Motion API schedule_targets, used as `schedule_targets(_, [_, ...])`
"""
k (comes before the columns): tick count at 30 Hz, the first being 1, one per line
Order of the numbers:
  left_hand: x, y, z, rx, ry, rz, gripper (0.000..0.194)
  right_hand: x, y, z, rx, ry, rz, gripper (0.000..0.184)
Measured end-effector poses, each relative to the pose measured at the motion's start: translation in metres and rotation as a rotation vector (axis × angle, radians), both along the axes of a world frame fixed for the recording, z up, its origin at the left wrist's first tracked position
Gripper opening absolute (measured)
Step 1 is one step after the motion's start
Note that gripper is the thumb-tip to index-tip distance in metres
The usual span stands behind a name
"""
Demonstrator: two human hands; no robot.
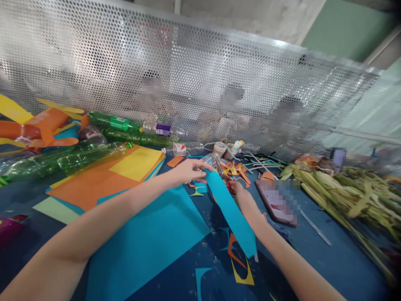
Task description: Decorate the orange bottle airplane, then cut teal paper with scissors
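A long blue paper strip slants across the middle of the view. Its upper end is pinched between the thumb and fingers of my left hand. Close by on the right, my right hand is closed around the red handles of a pair of scissors, whose blades point up and away near the strip's top end. The strip covers part of the handles and fingers. A large blue paper sheet lies under my left forearm. Whether the blades touch the strip, I cannot tell.
Orange and yellow sheets are stacked at left, with green plastic bottles behind. Paper scraps litter the blue table. At right lie a phone and dry corn husks. A perforated metal screen closes the back.
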State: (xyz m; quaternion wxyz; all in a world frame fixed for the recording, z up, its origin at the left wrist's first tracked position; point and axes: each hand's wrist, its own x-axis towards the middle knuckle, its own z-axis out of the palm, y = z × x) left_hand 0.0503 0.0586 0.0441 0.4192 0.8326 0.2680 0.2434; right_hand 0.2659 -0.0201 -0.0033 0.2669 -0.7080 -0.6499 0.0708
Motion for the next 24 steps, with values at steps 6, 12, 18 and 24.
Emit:
schedule_targets(6, [0.013,-0.002,-0.034,0.282,0.143,0.103,0.038,-0.006,-0.004,0.002,0.024,-0.115,-0.001,0.027])
schedule_targets(12, [0.014,-0.017,-0.044,0.833,0.399,0.058,0.042,-0.007,-0.005,0.003,0.078,-0.265,0.103,0.025])
schedule_targets(18, [0.012,-0.020,-0.046,0.981,0.463,0.045,0.038,-0.014,-0.016,0.004,0.112,-0.374,0.039,0.045])
schedule_targets(24, [-0.013,-0.030,-0.022,0.940,0.485,0.065,0.029,-0.028,-0.019,0.004,0.230,-0.367,0.118,0.026])
